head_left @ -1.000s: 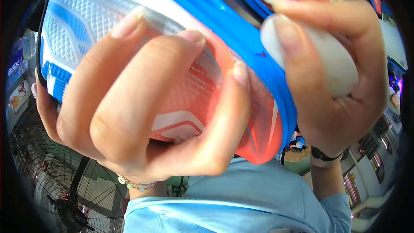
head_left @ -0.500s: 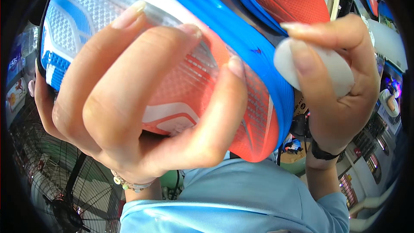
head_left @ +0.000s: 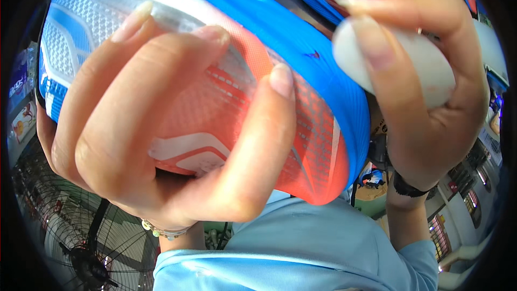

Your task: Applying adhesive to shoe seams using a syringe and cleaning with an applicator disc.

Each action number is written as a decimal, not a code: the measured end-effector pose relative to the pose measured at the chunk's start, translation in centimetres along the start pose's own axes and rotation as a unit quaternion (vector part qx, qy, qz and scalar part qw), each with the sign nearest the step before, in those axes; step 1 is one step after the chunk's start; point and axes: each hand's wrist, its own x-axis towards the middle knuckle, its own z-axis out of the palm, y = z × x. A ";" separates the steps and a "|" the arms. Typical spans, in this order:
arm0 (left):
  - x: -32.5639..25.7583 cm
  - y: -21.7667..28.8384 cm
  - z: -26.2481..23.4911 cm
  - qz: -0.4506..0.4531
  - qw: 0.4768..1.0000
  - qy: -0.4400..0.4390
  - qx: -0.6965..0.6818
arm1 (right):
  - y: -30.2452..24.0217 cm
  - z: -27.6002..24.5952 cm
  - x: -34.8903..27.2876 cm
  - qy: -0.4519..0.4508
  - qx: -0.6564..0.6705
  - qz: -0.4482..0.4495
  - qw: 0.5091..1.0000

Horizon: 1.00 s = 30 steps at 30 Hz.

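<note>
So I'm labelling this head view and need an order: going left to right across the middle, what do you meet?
Left hand gripping the shoe → orange and blue shoe sole → white oval block pinched in the right hand. The fan and the blue sleeves lie lower down, so I left them out.

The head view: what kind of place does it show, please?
Probably a shoe workshop or factory hall, though little background shows. The left hand holds a blue and orange sports shoe sole-up, the right hand pinches a white eraser-like block, and a large standing fan is behind.
</note>
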 end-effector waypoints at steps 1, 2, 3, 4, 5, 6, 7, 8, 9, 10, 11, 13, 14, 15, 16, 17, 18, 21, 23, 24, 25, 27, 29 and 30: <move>0.0 0.1 0.0 0.002 1.000 -0.001 0.000 | 1.2 0.7 0.9 0.011 -0.036 -0.100 0.994; -0.1 0.2 0.1 -0.011 1.000 -0.001 -0.003 | 1.0 0.9 0.9 0.013 -0.034 -0.099 0.994; -0.3 0.3 0.1 -0.025 1.000 -0.002 -0.006 | 0.6 0.9 0.9 -0.003 -0.015 -0.055 0.998; -0.3 0.3 0.2 -0.024 1.000 -0.001 -0.005 | 0.2 0.9 0.8 -0.019 0.003 -0.013 1.000; -0.4 0.2 0.2 -0.028 0.999 0.001 -0.016 | 0.0 0.5 0.2 -0.028 0.228 0.069 0.971; -0.4 0.1 0.3 -0.032 0.999 0.003 -0.027 | 0.5 -0.2 0.0 -0.028 0.229 0.068 0.971; -0.4 0.1 0.3 -0.031 0.999 0.003 -0.026 | 1.0 -1.0 0.0 -0.041 0.091 -0.020 0.995; -0.4 -0.1 0.2 -0.014 0.999 0.013 -0.032 | 1.4 -1.6 -0.2 -0.052 -0.049 -0.107 0.992; -0.4 -0.2 0.2 0.004 0.999 0.023 -0.039 | 2.0 -1.9 -0.2 -0.047 -0.059 -0.130 0.989; -0.8 0.1 0.5 0.003 0.999 0.020 -0.042 | 1.6 -1.0 -0.3 -0.049 -0.059 -0.126 0.989; -0.9 0.9 1.1 -0.043 0.995 0.048 -0.071 | 1.0 0.1 -0.1 -0.021 -0.010 -0.044 0.999; -1.2 0.8 1.5 -0.062 0.991 0.073 -0.092 | 0.7 0.6 0.5 -0.037 0.020 0.052 0.998; -1.2 0.5 1.4 -0.061 0.991 0.073 -0.091 | 0.8 0.6 0.7 -0.037 0.022 0.052 0.998; -1.2 0.2 1.2 -0.045 0.995 0.058 -0.071 | 0.9 0.7 0.7 -0.034 0.032 0.050 0.998; -1.1 0.3 1.1 -0.031 0.997 0.044 -0.053 | 1.0 0.5 0.8 -0.032 0.040 0.047 0.998; -1.0 0.1 1.1 -0.018 0.997 0.046 -0.056 | 1.1 0.2 0.7 -0.030 0.047 0.045 0.997; -0.9 0.2 1.0 -0.018 0.997 0.048 -0.057 | 1.2 0.0 0.7 -0.028 0.053 0.043 0.997; -0.6 -0.3 1.2 0.015 0.999 0.031 -0.030 | 1.1 0.0 0.3 -0.013 0.072 0.039 0.997; -0.4 -1.0 2.6 0.090 0.988 0.119 -0.044 | 1.6 0.2 0.2 -0.011 0.097 0.036 0.995; -0.5 -1.1 2.5 0.089 0.989 0.109 -0.034 | 2.1 0.5 0.3 -0.014 0.119 0.034 0.992; -0.5 -1.2 2.3 0.092 0.990 0.098 -0.031 | 2.1 0.5 0.2 -0.013 0.126 0.031 0.991; -0.7 -0.9 1.9 0.095 0.991 0.087 -0.025 | 2.2 0.5 0.0 -0.010 0.144 0.025 0.989; -0.6 -0.3 1.8 0.058 0.996 0.073 -0.004 | 2.1 0.1 -0.1 -0.002 0.151 0.021 0.988; -0.4 -0.2 1.9 0.059 0.995 0.076 -0.008 | 2.1 -0.1 -0.1 0.002 0.155 0.020 0.988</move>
